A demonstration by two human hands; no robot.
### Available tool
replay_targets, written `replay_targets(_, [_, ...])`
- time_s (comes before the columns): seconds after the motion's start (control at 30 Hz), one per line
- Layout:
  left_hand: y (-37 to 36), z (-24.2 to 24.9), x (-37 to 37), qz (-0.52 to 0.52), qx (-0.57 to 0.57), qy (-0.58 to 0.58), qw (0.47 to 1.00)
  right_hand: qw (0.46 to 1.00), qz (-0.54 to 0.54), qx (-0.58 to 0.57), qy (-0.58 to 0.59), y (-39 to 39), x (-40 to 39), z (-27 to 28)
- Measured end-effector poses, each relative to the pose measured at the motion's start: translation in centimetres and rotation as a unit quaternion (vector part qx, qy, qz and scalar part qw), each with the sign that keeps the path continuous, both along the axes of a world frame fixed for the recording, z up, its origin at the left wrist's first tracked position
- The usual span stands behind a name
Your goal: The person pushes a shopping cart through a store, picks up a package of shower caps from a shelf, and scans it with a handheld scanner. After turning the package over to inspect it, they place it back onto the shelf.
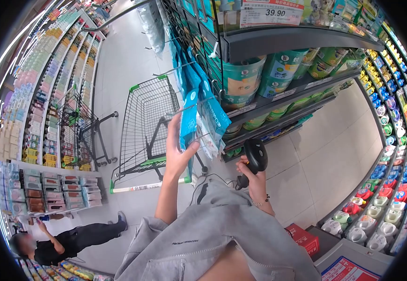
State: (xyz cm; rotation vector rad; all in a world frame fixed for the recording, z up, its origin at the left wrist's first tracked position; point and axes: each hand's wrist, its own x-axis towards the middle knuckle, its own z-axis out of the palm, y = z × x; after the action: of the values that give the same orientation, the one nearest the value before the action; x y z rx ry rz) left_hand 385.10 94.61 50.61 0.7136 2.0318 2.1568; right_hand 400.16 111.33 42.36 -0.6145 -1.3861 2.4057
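My left hand (pixel 180 152) grips the lower edge of a blue plastic packet (pixel 190 119), thumb in front and fingers behind it. The packet hangs with other blue packets from metal hooks on the side of the shelf rack. Clear-and-white packets (pixel 208 140) hang just right of my thumb. In my right hand (pixel 254 180) is a black handheld barcode scanner (pixel 256 155), held by its handle with the rounded head upward. My right fingers wrap around the handle. What is printed on the packet's far side is hidden.
A green-trimmed shopping cart (pixel 147 122) stands beyond my left hand, and a darker cart (pixel 79 117) is farther left. Shelves of green tubs (pixel 278 70) rise ahead on the right. A person (pixel 67 241) in dark clothes is at lower left. A red box (pixel 303 239) sits at lower right.
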Motion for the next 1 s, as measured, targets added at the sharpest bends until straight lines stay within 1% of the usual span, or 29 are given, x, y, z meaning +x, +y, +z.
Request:
replay_targets(0.03, [-0.2, 0.0, 0.1, 0.001, -0.001, 0.0, 1.0, 1.0, 0.001, -0.001, 0.0, 0.0, 0.0, 0.0])
replay_targets(0.1, [-0.5, 0.0, 0.2, 0.036, -0.038, 0.036, 0.998, 1.0, -0.003, -0.002, 0.004, 0.0, -0.1, -0.1])
replay_targets(0.2, [-1.1, -0.2, 0.3, 0.06, -0.052, 0.051, 0.996, 1.0, -0.006, 0.008, 0.0, 0.1, -0.2, -0.5])
replay_targets(0.23, [-1.2, -0.1, 0.5, 0.054, -0.025, 0.021, 0.998, 1.0, -0.008, 0.008, 0.0, 0.2, -0.2, -0.5])
replay_targets(0.27, [-1.5, 0.0, 0.5, 0.053, -0.025, 0.021, 0.998, 1.0, -0.005, 0.008, 0.001, 0.2, -0.2, -0.5])
replay_targets(0.4, [-2.7, 0.2, 0.1, 0.07, -0.039, 0.028, 0.996, 1.0, -0.012, -0.003, -0.001, 0.0, -0.3, -0.6])
replay_targets(0.47, [-3.6, -0.4, -0.5, 0.054, -0.057, 0.003, 0.997, 1.0, -0.01, 0.004, -0.003, 0.0, -0.3, -0.7])
replay_targets(0.53, [-3.7, -0.9, -0.6, 0.068, -0.034, -0.003, 0.997, 1.0, -0.009, 0.013, -0.005, 0.1, -0.4, -0.6])
replay_targets(0.6, [-4.7, -1.9, -0.7, 0.067, 0.022, -0.103, 0.992, 1.0, 0.0, 0.015, -0.011, 0.0, -0.2, -0.4])
replay_targets(0.67, [-5.2, -2.4, -0.9, 0.07, 0.032, -0.098, 0.992, 1.0, 0.002, 0.014, -0.011, 0.0, -0.2, -0.2])
replay_targets(0.7, [-5.4, -2.6, -1.0, 0.085, 0.016, -0.084, 0.993, 1.0, 0.006, 0.014, -0.007, 0.0, -0.3, -0.2])
replay_targets(0.73, [-5.4, -2.5, -0.9, 0.101, 0.0, -0.071, 0.992, 1.0, 0.008, 0.014, -0.008, 0.0, -0.3, -0.2])
replay_targets(0.83, [-4.7, -1.7, -0.6, 0.106, 0.014, -0.04, 0.993, 1.0, 0.008, 0.014, -0.01, -0.1, -0.3, -0.4])
replay_targets(0.93, [-4.8, -1.6, 0.0, 0.132, 0.034, -0.054, 0.989, 1.0, 0.01, 0.016, -0.018, -0.2, -0.2, -0.3])
replay_targets(0.97, [-5.2, -2.2, 0.3, 0.134, 0.033, -0.055, 0.989, 1.0, 0.008, 0.013, -0.017, -0.3, -0.2, -0.1])
replay_targets(1.0, [-5.8, -3.2, 0.8, 0.142, 0.064, -0.074, 0.985, 1.0, 0.006, 0.009, -0.015, -0.4, -0.1, 0.0])
